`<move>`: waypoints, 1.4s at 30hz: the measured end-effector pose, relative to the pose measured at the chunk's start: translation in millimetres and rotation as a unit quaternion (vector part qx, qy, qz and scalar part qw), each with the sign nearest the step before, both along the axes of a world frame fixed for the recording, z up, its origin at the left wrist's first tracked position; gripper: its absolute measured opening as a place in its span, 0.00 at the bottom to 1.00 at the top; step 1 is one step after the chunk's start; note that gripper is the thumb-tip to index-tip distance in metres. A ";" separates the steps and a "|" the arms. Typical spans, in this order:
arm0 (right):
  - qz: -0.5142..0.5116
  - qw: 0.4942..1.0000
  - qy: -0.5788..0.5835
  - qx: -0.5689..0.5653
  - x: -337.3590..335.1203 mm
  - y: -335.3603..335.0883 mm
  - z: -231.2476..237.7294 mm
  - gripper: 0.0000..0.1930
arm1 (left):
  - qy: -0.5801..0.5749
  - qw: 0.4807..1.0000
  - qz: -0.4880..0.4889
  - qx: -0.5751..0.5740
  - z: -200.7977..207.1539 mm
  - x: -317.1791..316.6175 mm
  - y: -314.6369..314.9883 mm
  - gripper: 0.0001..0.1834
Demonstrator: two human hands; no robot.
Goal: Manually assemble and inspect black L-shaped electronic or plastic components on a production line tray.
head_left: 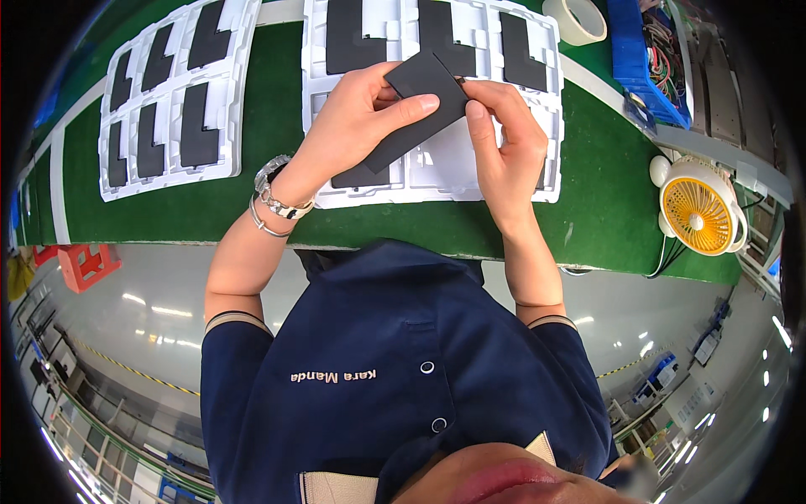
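A: Where is the flat black piece [438, 116]?
B: It is up in the air, tilted, over the near white tray [437, 178]. It is not lying in the tray.

A: What does the left hand [369, 113] do?
B: It has hold of the piece. The thumb lies flat on top and the other fingers curl under it, so they are closed on it.

A: And the right hand [512, 143]?
B: Its thumb and first finger are close together, with just a little gap. They are at the piece's right edge, by a tiny dark bit [461, 81]. It is too small to tell if they pinch it.

A: What else is in the near tray?
B: Three black L-shaped pieces [348, 42] sit in the far row. Some more black shows under the hands.

A: And next to it?
B: The left white tray [234, 147] holds six L-shaped pieces. Both trays are on the green table [604, 185].

A: What is on the right side?
B: A white and yellow fan [695, 216], a blue bin [625, 42] with wires, and a pale tape roll [594, 21].

A: Anything on the left wrist?
B: A silver watch [273, 172].
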State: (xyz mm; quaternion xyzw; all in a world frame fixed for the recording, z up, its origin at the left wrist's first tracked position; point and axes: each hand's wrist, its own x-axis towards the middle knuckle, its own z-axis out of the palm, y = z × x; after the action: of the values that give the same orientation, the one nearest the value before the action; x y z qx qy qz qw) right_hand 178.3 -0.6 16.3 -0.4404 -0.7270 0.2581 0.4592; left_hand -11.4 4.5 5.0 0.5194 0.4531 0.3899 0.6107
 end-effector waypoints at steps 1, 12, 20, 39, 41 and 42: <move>0.000 1.000 0.000 0.000 -0.7 -0.6 -0.6 0.07 | -0.002 1.000 0.000 0.000 -0.7 0.7 -0.2 0.21; -0.006 0.999 -0.005 -0.054 5.9 2.1 3.1 0.05 | 0.010 1.000 -0.017 0.003 -3.9 0.3 1.3 0.21; 0.014 0.952 0.155 -0.264 10.6 3.8 2.7 0.09 | 0.012 0.997 -0.081 0.000 -2.7 1.8 -1.0 0.18; 0.176 0.901 0.159 -0.364 23.6 9.2 6.9 0.13 | -0.026 0.973 -0.220 -0.069 1.6 -7.0 1.4 0.17; 0.150 0.924 0.105 -0.336 25.1 10.1 8.0 0.12 | 0.022 0.976 -0.215 -0.039 -1.2 -6.4 2.0 0.18; 0.165 0.922 0.093 -0.337 27.3 13.0 5.3 0.10 | 0.046 0.976 -0.213 -0.024 -2.1 -5.8 1.5 0.18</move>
State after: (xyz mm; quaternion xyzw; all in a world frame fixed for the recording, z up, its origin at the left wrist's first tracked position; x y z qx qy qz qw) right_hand 205.7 12.4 21.6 -0.4170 -0.6133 0.6001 0.2999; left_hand -17.2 6.0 2.9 0.6067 0.3691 0.2155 0.6702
